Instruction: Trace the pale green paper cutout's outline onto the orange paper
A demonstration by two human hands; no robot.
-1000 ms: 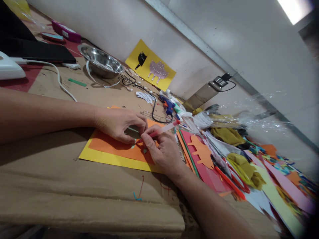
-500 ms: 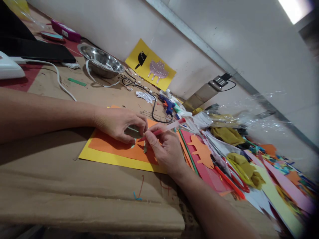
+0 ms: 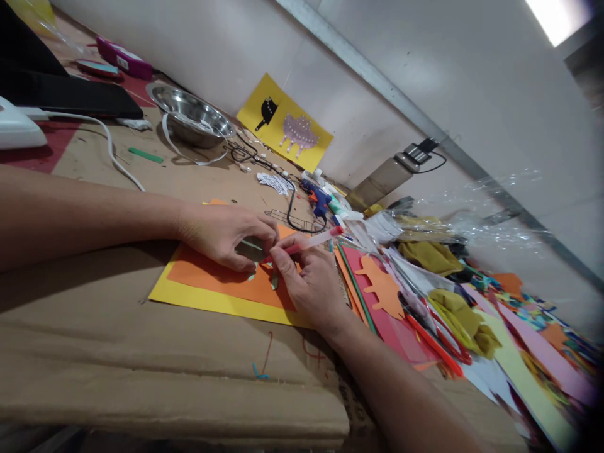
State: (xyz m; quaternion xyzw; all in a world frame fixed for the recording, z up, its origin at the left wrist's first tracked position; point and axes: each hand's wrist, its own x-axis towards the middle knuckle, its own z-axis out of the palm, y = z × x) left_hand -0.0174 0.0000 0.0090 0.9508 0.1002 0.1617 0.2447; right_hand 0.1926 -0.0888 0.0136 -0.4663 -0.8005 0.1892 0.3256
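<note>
With its fingers curved and thumb set apart, my left hand (image 3: 226, 234) holds a grey-green cut-out (image 3: 250, 250) down against an orange sheet (image 3: 202, 270). Under that sheet lies a larger yellow sheet (image 3: 193, 302), its near edge showing. My right hand (image 3: 311, 280) is closed round a pen (image 3: 321, 238) with a clear barrel and red ends. The pen's tip is low by the cut-out, close to my left fingertips; whether it touches the paper I cannot tell. My fingers hide part of the cut-out.
An orange animal-shaped cut-out (image 3: 380, 286) and red-handled scissors (image 3: 443, 343) lie to the right, with heaped paper and cloth beyond. Behind are a blue glue gun (image 3: 318, 200), a metal bowl (image 3: 193, 123), a bottle (image 3: 389, 176) and a decorated yellow card (image 3: 287, 126).
My right hand and the pen have shifted slightly left, and the pen's upper end sits a little lower. My left hand has stayed in place.
</note>
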